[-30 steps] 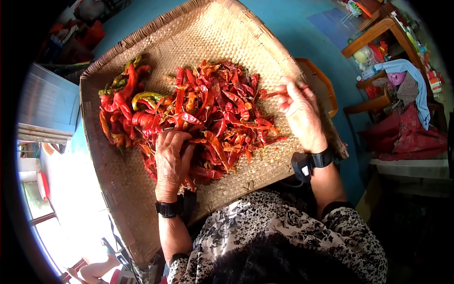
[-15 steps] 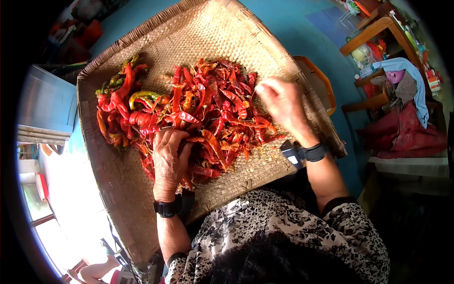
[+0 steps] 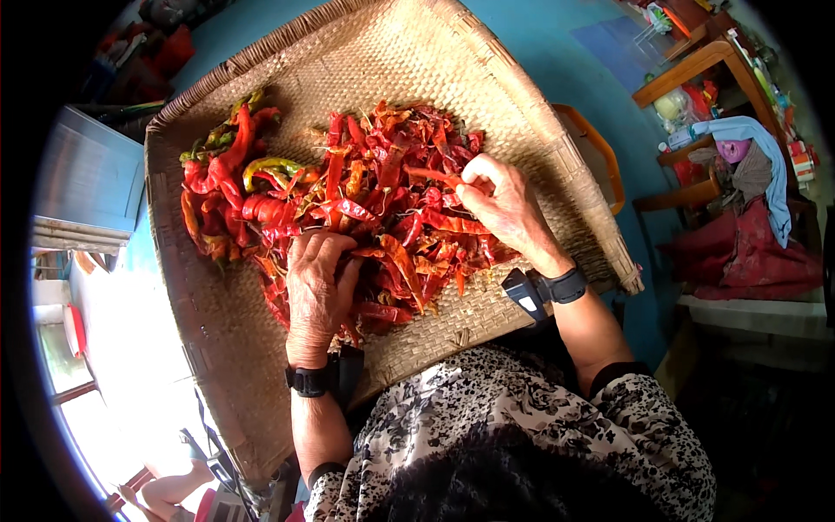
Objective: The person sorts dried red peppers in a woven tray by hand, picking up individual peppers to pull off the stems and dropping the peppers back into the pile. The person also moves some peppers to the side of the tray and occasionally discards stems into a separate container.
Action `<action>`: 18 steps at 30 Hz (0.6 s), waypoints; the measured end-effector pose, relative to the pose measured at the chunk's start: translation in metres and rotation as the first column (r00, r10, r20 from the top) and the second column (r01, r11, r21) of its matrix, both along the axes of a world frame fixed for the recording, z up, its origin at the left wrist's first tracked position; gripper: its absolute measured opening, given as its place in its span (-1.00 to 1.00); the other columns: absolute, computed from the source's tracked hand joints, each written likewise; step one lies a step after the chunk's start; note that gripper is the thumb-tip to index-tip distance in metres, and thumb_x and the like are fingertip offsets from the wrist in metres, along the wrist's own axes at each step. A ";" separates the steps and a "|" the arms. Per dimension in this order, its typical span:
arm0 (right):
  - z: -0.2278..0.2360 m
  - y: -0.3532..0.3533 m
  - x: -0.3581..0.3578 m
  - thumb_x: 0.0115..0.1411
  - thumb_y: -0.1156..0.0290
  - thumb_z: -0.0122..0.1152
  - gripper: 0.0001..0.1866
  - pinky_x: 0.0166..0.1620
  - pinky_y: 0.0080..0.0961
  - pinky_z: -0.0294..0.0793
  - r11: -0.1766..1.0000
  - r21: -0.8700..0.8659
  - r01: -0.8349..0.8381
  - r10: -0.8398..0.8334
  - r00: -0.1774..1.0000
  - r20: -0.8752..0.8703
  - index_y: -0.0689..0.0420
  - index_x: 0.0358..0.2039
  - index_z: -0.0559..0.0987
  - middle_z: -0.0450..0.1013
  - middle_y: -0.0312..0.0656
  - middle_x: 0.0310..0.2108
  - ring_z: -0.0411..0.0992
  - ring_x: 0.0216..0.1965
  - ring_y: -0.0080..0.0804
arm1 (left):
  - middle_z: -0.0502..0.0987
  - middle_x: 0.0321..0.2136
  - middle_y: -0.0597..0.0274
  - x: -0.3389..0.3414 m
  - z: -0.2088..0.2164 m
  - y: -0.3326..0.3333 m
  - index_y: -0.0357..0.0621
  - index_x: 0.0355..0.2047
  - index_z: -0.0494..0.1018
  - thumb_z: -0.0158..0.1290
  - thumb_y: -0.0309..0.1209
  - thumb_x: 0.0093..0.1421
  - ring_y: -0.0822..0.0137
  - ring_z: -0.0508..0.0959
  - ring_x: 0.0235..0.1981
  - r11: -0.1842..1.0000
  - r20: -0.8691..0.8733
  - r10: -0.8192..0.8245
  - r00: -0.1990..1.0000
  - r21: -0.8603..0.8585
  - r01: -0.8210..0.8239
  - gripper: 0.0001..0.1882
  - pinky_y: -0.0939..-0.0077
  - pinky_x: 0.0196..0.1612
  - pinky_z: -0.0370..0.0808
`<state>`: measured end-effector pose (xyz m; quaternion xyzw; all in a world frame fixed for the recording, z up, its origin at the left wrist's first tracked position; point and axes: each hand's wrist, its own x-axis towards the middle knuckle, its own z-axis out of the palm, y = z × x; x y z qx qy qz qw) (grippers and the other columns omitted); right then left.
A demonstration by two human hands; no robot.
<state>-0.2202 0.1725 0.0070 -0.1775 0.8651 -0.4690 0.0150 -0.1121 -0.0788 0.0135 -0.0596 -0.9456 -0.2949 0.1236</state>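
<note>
A wide woven basket tray (image 3: 409,43) holds a heap of dried red chilies (image 3: 383,209). At the heap's right edge my right hand (image 3: 507,204) pinches one dried red chili (image 3: 430,177) between thumb and fingers, its tip pointing left over the pile. My left hand (image 3: 317,283) rests on the near left side of the heap. Its fingers curl down among the chilies, and their tips and anything in them are hidden. Fresher, plumper red peppers (image 3: 228,170) lie in the tray's left part, along with a yellow-green pepper (image 3: 270,170).
The tray's raised rim (image 3: 600,209) surrounds the pile. An orange-edged object (image 3: 609,165) stands beyond its right side. Farther right, a wooden chair (image 3: 687,74) and a light blue cloth (image 3: 765,157) show. A pale blue cabinet (image 3: 91,165) stands at left.
My right hand has come left and down onto the heap's right side and now holds a red chili. The left hand has hardly moved.
</note>
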 end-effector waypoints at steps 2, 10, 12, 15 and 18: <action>0.000 0.005 0.000 0.12 0.51 0.20 -0.91 -0.41 -0.49 0.44 0.997 -0.083 0.008 -0.009 1.000 -0.012 0.15 -0.44 0.45 0.47 -0.26 -0.52 0.45 -0.48 -0.51 | 0.53 -0.28 0.14 -0.001 0.000 0.001 -0.16 -0.29 0.51 0.21 -0.50 0.00 0.04 0.46 -0.13 1.000 -0.008 0.001 1.000 0.002 -0.001 -0.78 0.18 -0.03 0.39; 0.012 0.034 -0.003 0.22 0.41 0.23 -0.92 -0.50 -0.66 0.43 0.734 -0.651 0.196 0.003 0.957 0.292 0.11 -0.34 0.52 0.53 -0.27 -0.40 0.46 -0.46 -0.61 | 0.53 -0.28 0.13 0.000 -0.002 0.001 -0.17 -0.29 0.51 0.21 -0.50 0.01 0.03 0.45 -0.14 1.000 0.006 0.010 1.000 -0.012 -0.010 -0.79 0.18 -0.04 0.38; 0.025 0.042 -0.005 0.22 0.38 0.23 -0.88 -0.47 -0.63 0.44 0.612 -0.721 0.324 -0.064 0.929 0.364 0.13 -0.29 0.53 0.53 -0.26 -0.40 0.45 -0.46 -0.60 | 0.52 -0.28 0.13 -0.002 -0.002 0.001 -0.17 -0.29 0.51 0.20 -0.50 0.02 0.03 0.45 -0.14 1.000 -0.004 0.009 1.000 0.003 -0.009 -0.79 0.19 -0.04 0.38; 0.021 0.077 -0.024 0.29 0.30 0.17 -0.82 -0.29 -0.59 0.48 0.231 -0.886 0.401 0.076 0.901 0.427 0.15 -0.26 0.53 0.52 -0.21 -0.35 0.45 -0.39 -0.52 | 0.52 -0.28 0.13 -0.002 -0.001 0.002 -0.16 -0.29 0.51 0.20 -0.50 0.02 0.03 0.45 -0.15 1.000 -0.002 -0.010 1.000 -0.020 0.010 -0.79 0.19 -0.04 0.38; 0.020 0.080 -0.032 0.32 0.25 0.14 -0.74 -0.26 -0.60 0.50 -0.030 -0.927 0.374 0.195 0.912 0.362 0.22 -0.25 0.53 0.53 -0.14 -0.33 0.47 -0.37 -0.47 | 0.52 -0.28 0.13 -0.002 0.000 0.002 -0.16 -0.29 0.51 0.20 -0.50 0.02 0.03 0.45 -0.14 1.000 0.002 0.007 1.000 -0.015 -0.007 -0.79 0.19 -0.04 0.38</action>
